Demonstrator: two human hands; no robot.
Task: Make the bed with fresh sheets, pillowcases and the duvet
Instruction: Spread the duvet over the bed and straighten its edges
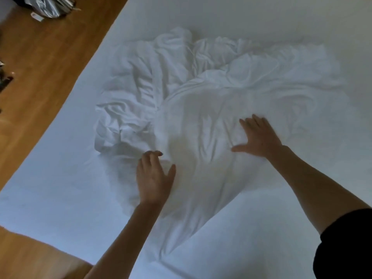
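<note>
Both hands are laid flat with fingers spread on one crumpled white sheet [201, 93]: the left hand [154, 178] at its near left part, the right hand [259, 135] further right, neither gripping cloth. One bed [60, 188] is seen, covered in smooth white, with the crumpled sheet heaped at its middle. Wooden floor [40, 77] is seen to the left, where one dark, shiny bundle [50, 6] is cut off and hard to make out.
</note>
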